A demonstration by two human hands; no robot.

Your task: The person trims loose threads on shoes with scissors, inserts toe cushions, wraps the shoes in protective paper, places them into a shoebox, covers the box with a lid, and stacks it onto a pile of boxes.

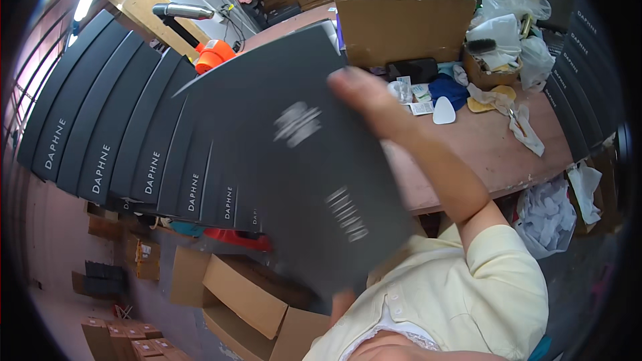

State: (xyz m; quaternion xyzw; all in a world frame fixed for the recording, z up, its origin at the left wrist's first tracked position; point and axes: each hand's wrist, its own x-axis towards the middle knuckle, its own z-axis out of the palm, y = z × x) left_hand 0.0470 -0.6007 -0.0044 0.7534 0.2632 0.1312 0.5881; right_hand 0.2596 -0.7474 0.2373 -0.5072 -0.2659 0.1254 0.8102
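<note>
A large dark grey cardboard box [267,174] with pale printing is held up tilted in front of me, slightly blurred. My right hand [371,100] grips its upper right edge, the thumb lying on the printed face and the other fingers out of sight behind it. Only a small part of my left hand or wrist [342,302] shows below the box's lower edge, so its fingers are hidden. Close on the left of the held box stand several similar dark grey boxes [107,113] in a row of stacks.
An open brown carton [247,287] stands on the floor below. On the pinkish table [468,154] lie a blue cloth [448,91], a white oval piece [444,111] and paper scraps. A brown carton [401,27] stands behind them. More dark grey boxes [582,87] are stacked at the right.
</note>
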